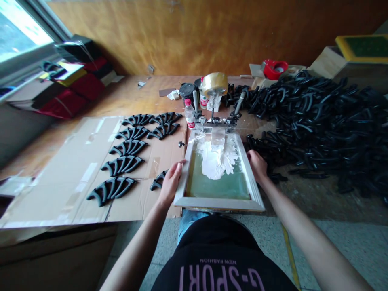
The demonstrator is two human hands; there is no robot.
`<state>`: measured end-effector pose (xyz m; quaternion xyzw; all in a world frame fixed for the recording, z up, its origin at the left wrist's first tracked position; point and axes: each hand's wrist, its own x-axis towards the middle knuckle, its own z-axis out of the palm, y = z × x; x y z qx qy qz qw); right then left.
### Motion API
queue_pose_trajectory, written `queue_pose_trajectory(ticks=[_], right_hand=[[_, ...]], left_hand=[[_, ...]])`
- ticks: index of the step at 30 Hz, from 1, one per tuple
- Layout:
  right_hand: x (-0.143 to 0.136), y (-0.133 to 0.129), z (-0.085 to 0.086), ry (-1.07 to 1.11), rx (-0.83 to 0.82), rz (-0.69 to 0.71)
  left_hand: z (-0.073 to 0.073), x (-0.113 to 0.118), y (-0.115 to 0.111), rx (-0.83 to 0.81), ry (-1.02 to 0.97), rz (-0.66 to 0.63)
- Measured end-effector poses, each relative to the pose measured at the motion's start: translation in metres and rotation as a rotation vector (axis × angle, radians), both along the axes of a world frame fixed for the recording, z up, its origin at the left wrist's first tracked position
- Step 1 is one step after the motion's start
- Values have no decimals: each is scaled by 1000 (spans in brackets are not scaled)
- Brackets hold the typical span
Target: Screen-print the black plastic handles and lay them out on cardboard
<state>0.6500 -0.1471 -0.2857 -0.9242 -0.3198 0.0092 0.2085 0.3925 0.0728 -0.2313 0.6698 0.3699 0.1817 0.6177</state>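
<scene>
A screen frame (220,203) with a green mesh and a smear of white paste (216,163) lies in front of me, its far edge at a metal clamp (214,123). A clear block (218,138) rests at the top of the paste. At the frame's left side is my left hand (172,182), closed on its edge with the thumb along the rim. My right hand (257,165) is at the right side, its fingers curled and partly hidden; what they hold cannot be made out. Just left of my left hand lie a few black curved parts (158,180).
Rows of black curved parts (113,189) lie on cardboard (69,173) at the left. A large heap of black parts (318,121) covers the right side. Behind the frame stand a red-capped bottle (189,114) and a tape roll (214,84). Red boxes (65,101) are at back left.
</scene>
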Motion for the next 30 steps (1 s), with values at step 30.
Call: queue_pose_trajectory(ticks=[30], right_hand=[[-44,63,39,-135,136,703]], left_hand=[[-57,-3,0,-79,153,-12]])
